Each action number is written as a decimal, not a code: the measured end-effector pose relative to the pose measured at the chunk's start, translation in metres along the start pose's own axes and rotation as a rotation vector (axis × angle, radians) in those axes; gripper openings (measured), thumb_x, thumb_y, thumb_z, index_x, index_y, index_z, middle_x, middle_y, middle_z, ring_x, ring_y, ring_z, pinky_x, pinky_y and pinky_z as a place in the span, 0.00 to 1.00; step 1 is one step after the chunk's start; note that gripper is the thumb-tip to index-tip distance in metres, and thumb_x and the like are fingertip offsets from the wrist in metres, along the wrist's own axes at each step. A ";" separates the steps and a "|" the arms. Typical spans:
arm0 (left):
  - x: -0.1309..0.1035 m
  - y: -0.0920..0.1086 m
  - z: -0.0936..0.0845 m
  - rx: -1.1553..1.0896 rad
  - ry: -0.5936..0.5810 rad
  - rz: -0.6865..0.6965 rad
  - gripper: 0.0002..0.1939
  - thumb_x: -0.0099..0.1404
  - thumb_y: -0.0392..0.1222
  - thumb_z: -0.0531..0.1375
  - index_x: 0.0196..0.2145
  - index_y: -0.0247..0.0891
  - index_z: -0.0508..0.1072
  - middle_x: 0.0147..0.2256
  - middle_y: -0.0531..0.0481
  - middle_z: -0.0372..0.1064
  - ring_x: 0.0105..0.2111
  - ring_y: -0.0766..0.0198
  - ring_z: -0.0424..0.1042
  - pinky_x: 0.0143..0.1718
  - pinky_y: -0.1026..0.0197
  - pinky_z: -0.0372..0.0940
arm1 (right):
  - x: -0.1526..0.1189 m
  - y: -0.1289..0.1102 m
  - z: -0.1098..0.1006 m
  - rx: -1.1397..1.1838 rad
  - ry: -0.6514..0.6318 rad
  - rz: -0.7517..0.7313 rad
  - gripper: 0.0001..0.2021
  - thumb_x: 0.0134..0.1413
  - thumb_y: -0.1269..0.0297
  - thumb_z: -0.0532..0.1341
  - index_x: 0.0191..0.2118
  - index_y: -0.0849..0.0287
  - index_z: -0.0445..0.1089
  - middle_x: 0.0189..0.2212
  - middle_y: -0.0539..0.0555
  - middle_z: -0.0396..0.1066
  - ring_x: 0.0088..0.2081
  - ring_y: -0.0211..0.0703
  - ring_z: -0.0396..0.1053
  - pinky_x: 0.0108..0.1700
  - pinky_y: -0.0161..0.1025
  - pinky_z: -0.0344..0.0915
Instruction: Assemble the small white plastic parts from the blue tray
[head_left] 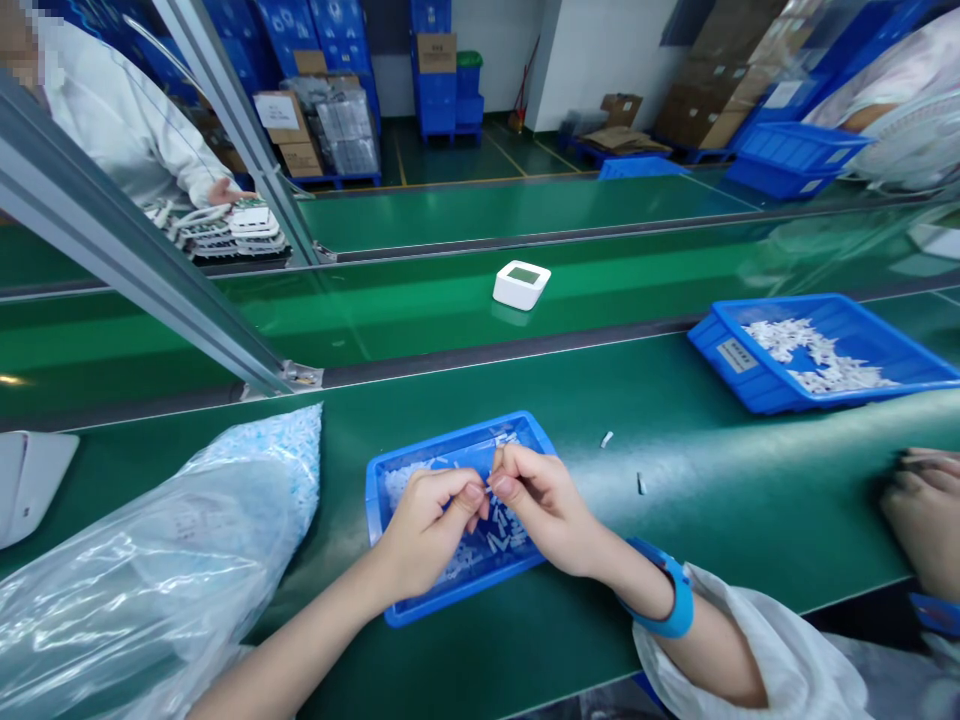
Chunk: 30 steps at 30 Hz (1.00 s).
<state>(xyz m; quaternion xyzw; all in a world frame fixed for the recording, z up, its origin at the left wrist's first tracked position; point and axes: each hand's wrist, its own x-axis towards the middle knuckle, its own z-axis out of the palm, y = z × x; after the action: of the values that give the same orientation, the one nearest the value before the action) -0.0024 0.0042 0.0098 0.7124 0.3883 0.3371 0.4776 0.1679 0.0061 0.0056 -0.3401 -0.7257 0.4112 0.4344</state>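
Observation:
Over a blue tray (381, 560) of small white and clear plastic pieces, both my hands meet, fingertips nearly touching. My left hand (435, 520) is closed in a pinch. Opposite it, my right hand (544, 505) pinches too, its wrist in a blue band (679, 600). A tiny pale piece seems to sit between the fingertips, mostly hidden by them; its kind is too small to make out. Two small white pieces, one nearer the back (607, 439) and one nearer the front (641, 484), lie on the green table right of the tray.
A clear plastic bag (172, 540) of pale blue pieces lies at left. A larger blue tray (757, 390) of white parts stands at right, near another person's hand (926, 510). A white device (521, 286) sits on the green belt beyond. Metal posts (150, 240) rise at left.

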 end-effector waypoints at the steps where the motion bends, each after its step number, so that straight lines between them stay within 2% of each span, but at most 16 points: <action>1: 0.000 0.000 0.000 0.013 0.007 -0.001 0.23 0.71 0.48 0.48 0.23 0.36 0.66 0.19 0.54 0.63 0.21 0.68 0.62 0.26 0.66 0.55 | 0.000 0.000 0.001 -0.061 0.009 -0.049 0.13 0.65 0.68 0.51 0.26 0.57 0.58 0.23 0.49 0.62 0.27 0.38 0.61 0.29 0.37 0.58; 4: -0.001 -0.001 0.001 0.073 0.034 -0.008 0.22 0.71 0.47 0.48 0.22 0.36 0.66 0.19 0.55 0.63 0.21 0.68 0.62 0.26 0.66 0.55 | 0.000 -0.001 0.003 -0.284 0.046 -0.225 0.12 0.61 0.75 0.51 0.27 0.57 0.57 0.23 0.50 0.60 0.28 0.40 0.58 0.30 0.38 0.55; 6: -0.001 -0.001 0.002 0.098 0.039 -0.019 0.22 0.71 0.47 0.48 0.22 0.36 0.66 0.19 0.55 0.63 0.21 0.68 0.62 0.27 0.66 0.54 | 0.000 -0.001 0.004 -0.373 0.041 -0.279 0.12 0.60 0.77 0.50 0.28 0.56 0.56 0.23 0.49 0.58 0.27 0.41 0.56 0.29 0.39 0.54; 11: -0.001 0.000 0.001 0.071 0.006 -0.048 0.22 0.70 0.47 0.47 0.21 0.37 0.65 0.19 0.54 0.63 0.21 0.68 0.61 0.26 0.65 0.55 | 0.001 0.000 0.000 -0.364 -0.050 -0.292 0.12 0.59 0.79 0.49 0.28 0.56 0.55 0.23 0.50 0.59 0.27 0.41 0.56 0.30 0.39 0.55; 16: 0.001 -0.002 0.001 -0.049 -0.016 -0.094 0.22 0.69 0.49 0.49 0.20 0.36 0.64 0.17 0.56 0.59 0.20 0.68 0.57 0.25 0.65 0.53 | -0.001 0.001 0.002 -0.339 -0.070 -0.320 0.12 0.56 0.81 0.49 0.28 0.55 0.54 0.24 0.50 0.59 0.27 0.41 0.56 0.30 0.39 0.55; 20: 0.002 -0.006 0.001 -0.180 -0.026 -0.158 0.24 0.68 0.52 0.51 0.19 0.36 0.63 0.15 0.57 0.54 0.18 0.70 0.53 0.22 0.65 0.49 | 0.000 0.001 0.007 -0.333 -0.059 -0.278 0.12 0.58 0.80 0.48 0.28 0.56 0.56 0.24 0.51 0.60 0.28 0.42 0.57 0.31 0.40 0.56; 22: 0.003 -0.006 0.001 -0.186 -0.004 -0.162 0.24 0.67 0.54 0.51 0.20 0.36 0.65 0.16 0.57 0.53 0.18 0.70 0.53 0.22 0.65 0.50 | 0.001 0.000 0.007 -0.252 -0.023 -0.214 0.12 0.61 0.76 0.50 0.28 0.56 0.59 0.24 0.51 0.62 0.29 0.41 0.60 0.32 0.39 0.59; 26: 0.002 -0.004 0.001 -0.133 0.046 -0.075 0.24 0.69 0.54 0.50 0.23 0.35 0.67 0.20 0.54 0.60 0.22 0.68 0.59 0.26 0.65 0.54 | 0.001 0.002 0.006 -0.033 0.099 -0.068 0.10 0.64 0.68 0.54 0.29 0.57 0.62 0.25 0.50 0.66 0.29 0.39 0.65 0.33 0.38 0.62; 30: 0.000 -0.001 0.000 -0.135 0.073 -0.017 0.23 0.70 0.52 0.50 0.24 0.34 0.67 0.23 0.52 0.63 0.25 0.67 0.62 0.29 0.65 0.57 | 0.000 0.005 0.005 0.013 0.150 -0.101 0.09 0.64 0.68 0.54 0.31 0.57 0.64 0.27 0.50 0.68 0.31 0.39 0.67 0.36 0.38 0.64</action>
<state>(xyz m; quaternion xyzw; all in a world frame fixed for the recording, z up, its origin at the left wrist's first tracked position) -0.0026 0.0043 0.0086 0.6626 0.3877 0.3842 0.5128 0.1637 0.0069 0.0001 -0.3303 -0.7047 0.3666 0.5098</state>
